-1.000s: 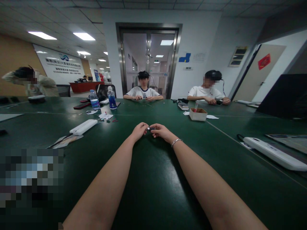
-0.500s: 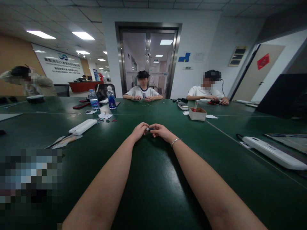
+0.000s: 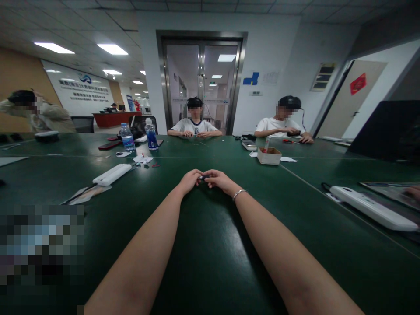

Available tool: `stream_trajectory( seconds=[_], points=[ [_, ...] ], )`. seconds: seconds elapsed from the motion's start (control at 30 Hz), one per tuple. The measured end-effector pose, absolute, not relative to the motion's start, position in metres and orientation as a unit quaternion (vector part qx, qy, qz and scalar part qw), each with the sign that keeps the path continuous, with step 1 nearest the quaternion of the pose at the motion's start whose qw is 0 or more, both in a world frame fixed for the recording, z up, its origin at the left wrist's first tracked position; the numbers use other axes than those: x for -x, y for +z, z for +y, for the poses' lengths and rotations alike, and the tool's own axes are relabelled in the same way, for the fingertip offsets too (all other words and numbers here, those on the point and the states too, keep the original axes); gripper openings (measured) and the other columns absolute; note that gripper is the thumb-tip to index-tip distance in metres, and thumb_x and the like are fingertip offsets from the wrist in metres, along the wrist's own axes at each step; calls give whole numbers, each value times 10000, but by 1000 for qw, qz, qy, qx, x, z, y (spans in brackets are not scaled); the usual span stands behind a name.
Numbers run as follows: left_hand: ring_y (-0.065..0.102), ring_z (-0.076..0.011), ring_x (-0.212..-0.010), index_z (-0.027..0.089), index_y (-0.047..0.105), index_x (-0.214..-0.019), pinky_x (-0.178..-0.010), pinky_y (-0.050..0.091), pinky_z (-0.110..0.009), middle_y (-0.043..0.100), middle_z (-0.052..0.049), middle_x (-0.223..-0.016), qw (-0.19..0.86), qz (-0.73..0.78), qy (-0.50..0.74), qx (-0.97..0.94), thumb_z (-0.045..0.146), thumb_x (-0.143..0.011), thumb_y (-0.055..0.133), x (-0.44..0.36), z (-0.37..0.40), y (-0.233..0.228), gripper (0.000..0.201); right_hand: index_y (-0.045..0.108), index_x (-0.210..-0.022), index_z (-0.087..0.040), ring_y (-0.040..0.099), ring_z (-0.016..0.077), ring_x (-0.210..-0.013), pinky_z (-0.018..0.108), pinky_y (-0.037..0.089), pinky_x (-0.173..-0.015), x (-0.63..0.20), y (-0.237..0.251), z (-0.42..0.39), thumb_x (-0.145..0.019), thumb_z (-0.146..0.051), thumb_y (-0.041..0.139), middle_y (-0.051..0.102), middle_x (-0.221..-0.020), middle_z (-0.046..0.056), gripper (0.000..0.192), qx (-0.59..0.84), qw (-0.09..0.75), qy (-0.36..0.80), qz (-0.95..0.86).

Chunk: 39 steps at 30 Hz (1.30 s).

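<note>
Pinching a small dark object (image 3: 204, 177) between them, the left hand (image 3: 190, 180) and right hand (image 3: 219, 179) meet fingertip to fingertip, both curled closed on it, low over the middle of the dark green table (image 3: 210, 245); what the object is cannot be told at this size. A thin bracelet (image 3: 239, 193) circles the right wrist. The tabletop is glossy and throws back the ceiling lights. A long white power strip (image 3: 112, 173) lies off to the left, another (image 3: 374, 208) to the right, with a small cardboard box (image 3: 269, 155) and two water bottles (image 3: 127, 137) farther back. Across the table two people in white shirts (image 3: 194, 127) sit with their hands on the surface, a third person at far left. Behind them stands a steel-framed glass double door (image 3: 201, 83) in a white wall, under a panelled ceiling.
</note>
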<state>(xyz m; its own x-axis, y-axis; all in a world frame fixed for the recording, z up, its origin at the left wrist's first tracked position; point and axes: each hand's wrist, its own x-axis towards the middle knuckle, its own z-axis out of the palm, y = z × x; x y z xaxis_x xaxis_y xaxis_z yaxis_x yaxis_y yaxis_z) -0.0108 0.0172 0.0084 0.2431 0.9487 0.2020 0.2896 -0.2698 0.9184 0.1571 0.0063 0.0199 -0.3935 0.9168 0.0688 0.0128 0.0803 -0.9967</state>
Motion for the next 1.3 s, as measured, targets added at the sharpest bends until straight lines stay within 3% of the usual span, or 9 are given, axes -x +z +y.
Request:
stream_trajectory(
  seconds=[0.47,0.63,0.8,0.9,1.1,1.3],
  points=[
    [445,-94,-468,149,594,-864,-481,346,-214,492,20,-548,424,447,419,-667,292,-790,406,10,15,12,247,601,-921,-132,531,42,-481,138,490,-478,-158,19,8,-749,-3,593,600,-675,-15,216,381,402,569,-608],
    [447,-89,-473,143,581,-842,-479,345,-209,488,25,-537,430,450,420,-661,193,-760,430,9,11,16,179,601,-916,-129,533,40,-490,138,489,-479,-158,18,8,-745,-28,615,607,-694,-6,198,378,402,564,-614],
    [475,-89,-496,135,553,-873,-491,359,-211,504,25,-554,440,449,447,-637,190,-771,477,7,8,18,139,553,-879,-139,485,36,-409,119,400,-355,-157,15,10,-716,-45,652,580,-609,-40,213,428,396,506,-636],
    [469,-82,-496,137,525,-784,-503,370,-217,515,26,-573,437,439,465,-633,223,-752,543,7,8,18,94,522,-818,-144,471,31,-381,120,369,-328,-154,11,11,-683,-51,683,590,-618,-40,229,458,379,459,-660],
    [475,-86,-529,135,531,-756,-538,383,-232,539,15,-611,435,411,461,-656,381,-721,609,7,7,17,260,566,-795,-143,501,57,-370,131,360,-326,-148,5,13,-638,-101,743,561,-518,-42,241,502,380,346,-696],
    [490,-97,-571,138,563,-780,-563,393,-234,584,-9,-679,419,388,436,-695,472,-682,630,10,10,14,354,568,-869,-133,491,47,-349,128,354,-306,-141,14,6,-694,-70,692,588,-556,-29,223,482,380,397,-683]
  ],
)
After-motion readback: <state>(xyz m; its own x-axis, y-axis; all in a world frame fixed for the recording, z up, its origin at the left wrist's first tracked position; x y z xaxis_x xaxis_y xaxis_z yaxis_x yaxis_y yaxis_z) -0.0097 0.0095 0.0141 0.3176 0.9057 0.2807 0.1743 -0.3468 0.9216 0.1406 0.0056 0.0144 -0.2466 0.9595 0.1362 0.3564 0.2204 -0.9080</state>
